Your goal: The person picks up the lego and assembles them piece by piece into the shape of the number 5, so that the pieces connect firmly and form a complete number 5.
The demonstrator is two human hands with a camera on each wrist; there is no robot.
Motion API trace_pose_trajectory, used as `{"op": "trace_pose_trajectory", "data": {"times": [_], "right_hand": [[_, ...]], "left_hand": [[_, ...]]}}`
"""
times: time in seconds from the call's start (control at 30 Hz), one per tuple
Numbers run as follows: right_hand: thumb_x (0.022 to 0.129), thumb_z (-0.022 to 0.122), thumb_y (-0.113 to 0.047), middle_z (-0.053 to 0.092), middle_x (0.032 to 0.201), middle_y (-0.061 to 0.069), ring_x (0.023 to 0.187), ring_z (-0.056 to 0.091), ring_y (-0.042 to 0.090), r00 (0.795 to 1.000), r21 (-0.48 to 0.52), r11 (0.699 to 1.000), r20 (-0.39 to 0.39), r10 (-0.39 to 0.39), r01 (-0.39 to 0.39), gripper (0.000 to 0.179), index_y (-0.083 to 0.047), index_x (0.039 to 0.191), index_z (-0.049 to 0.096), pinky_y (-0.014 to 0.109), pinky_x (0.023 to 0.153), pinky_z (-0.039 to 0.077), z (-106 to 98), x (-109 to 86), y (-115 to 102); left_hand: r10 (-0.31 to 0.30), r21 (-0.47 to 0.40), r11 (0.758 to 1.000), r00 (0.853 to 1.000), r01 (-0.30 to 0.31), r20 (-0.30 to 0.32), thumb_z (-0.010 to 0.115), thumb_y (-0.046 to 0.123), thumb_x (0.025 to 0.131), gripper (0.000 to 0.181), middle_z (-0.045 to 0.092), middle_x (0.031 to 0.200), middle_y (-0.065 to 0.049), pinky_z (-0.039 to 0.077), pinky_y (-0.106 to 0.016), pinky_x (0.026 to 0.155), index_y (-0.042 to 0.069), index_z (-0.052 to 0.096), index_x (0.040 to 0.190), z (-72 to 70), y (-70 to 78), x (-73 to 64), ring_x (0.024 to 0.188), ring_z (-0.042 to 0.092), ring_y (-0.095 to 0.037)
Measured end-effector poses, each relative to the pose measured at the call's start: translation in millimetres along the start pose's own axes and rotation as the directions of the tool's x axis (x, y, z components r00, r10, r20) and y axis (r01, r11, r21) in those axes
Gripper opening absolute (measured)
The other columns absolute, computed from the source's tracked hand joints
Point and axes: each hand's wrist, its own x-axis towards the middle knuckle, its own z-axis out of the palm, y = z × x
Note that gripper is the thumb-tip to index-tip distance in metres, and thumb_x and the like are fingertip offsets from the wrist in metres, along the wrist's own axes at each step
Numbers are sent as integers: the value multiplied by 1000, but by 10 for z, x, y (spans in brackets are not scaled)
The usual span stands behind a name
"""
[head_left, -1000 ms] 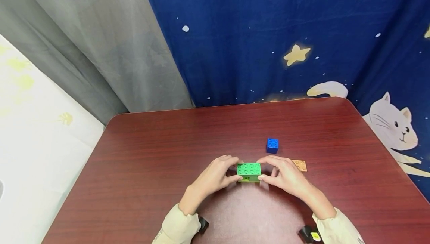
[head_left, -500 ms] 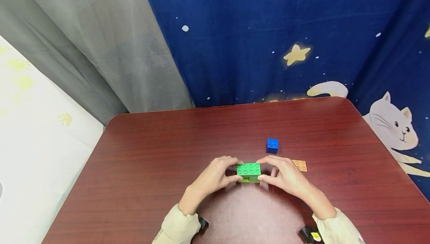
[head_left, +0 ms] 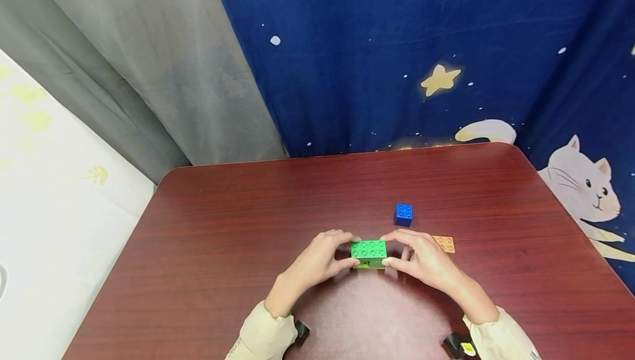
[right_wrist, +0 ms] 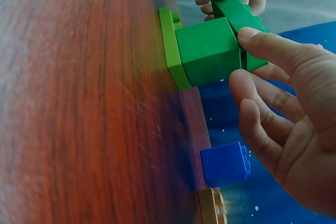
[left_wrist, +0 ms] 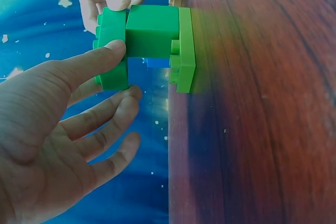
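A person in cream sleeves [head_left: 268, 329] holds a long green brick [head_left: 369, 248] by both ends near the middle of a reddish-brown table [head_left: 238, 227]; the left hand [head_left: 317, 259], at the brick's nine o'clock in the head view, has thumb and finger clamped on its left end, the other fingers loosely bent; the right hand [head_left: 424, 259], at three o'clock, pinches the opposite end in like fashion.

Beneath the brick's right end, a green block [left_wrist: 152, 32] stands on a lime plate [left_wrist: 186, 72] resting on the table; the brick's left end overhangs the plate's bare studs; a thin dark gap shows between brick and block in the right wrist view, though how firmly the two are joined cannot be told.

A blue brick [head_left: 404, 215] sits between one and two o'clock, near the right hand; an orange plate [head_left: 447, 244] lies at three o'clock, partly hidden by that hand; past the table's far edge hang a grey curtain [head_left: 223, 101], between ten and eleven o'clock, and a starry blue curtain [head_left: 357, 73] at twelve.
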Motion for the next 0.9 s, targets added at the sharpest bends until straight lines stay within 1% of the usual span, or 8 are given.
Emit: {"op": "trace_pose_trajectory", "data": {"times": [0.1, 0.37, 0.73, 0.9], "right_hand": [[78, 76, -19, 65, 98, 0, 51, 51, -3, 1000, 7, 1000, 4, -1, 1, 31, -13, 107, 65, 18, 46, 43, -3, -2, 3], [78, 76, -20, 64, 99, -2, 49, 51, -3, 999, 17, 1000, 24, 23, -23, 32, -14, 108, 64, 19, 46, 44, -7, -2, -8], [78, 76, -17, 63, 95, -4, 48, 50, -4, 1000, 14, 1000, 26, -3, 3, 33, -13, 108, 63, 18, 46, 43, -2, 4, -8], [80, 74, -17, 64, 99, 2, 47, 54, -2, 999, 50, 999, 43, -3, 1, 32, -11, 109, 62, 17, 45, 44, -7, -5, -10]], "left_hand": [[2, -3, 1000, 1000, -2, 1, 74, 24, 80, 33, 64, 96, 4, 45, -22, 81, 11, 64, 109, 2, -1, 1, 90, 59, -11], [-5, 7, 1000, 1000, 4, 2, 74, 24, 80, 33, 63, 95, 4, 45, -22, 81, 11, 64, 109, 8, -1, 2, 91, 58, -10], [14, 18, 1000, 1000, -13, -7, 75, 23, 80, 32, 64, 94, 4, 45, -21, 80, 11, 65, 108, 5, 7, -1, 89, 58, -9], [23, 17, 1000, 1000, -23, -13, 75, 22, 80, 32, 64, 94, 3, 45, -21, 80, 10, 65, 108, 7, 8, -2, 88, 59, -10]]}}
